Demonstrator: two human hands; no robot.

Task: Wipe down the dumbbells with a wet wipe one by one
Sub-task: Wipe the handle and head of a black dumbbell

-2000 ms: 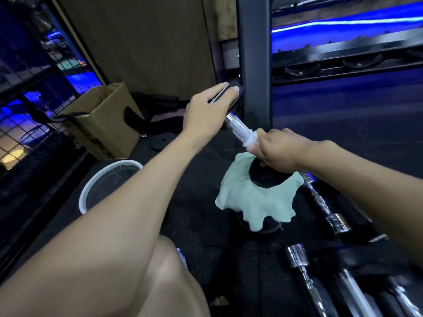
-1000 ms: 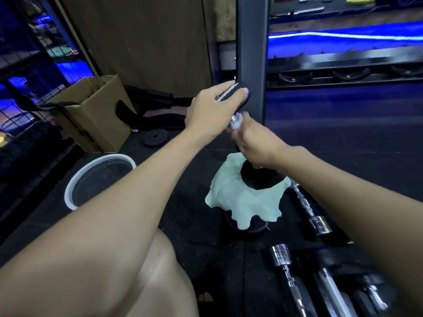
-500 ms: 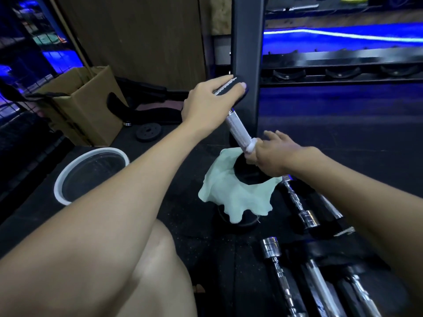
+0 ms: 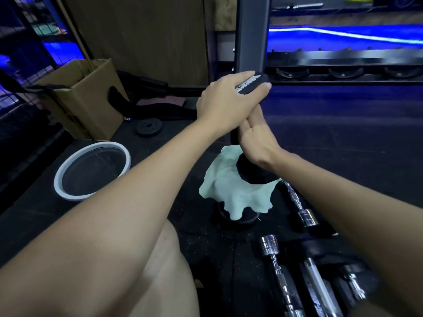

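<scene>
Dumbbell [image 4: 251,84] handle (hidden by hands)

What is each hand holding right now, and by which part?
The left hand grips the upended dumbbell by its top end. The right hand wraps the handle just below, with the pale green wipe hanging under it.

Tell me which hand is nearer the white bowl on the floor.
Left. The left hand grips the dumbbell's top end, on the white bowl's side; the right hand wraps the handle just beyond it, farther right.
</scene>
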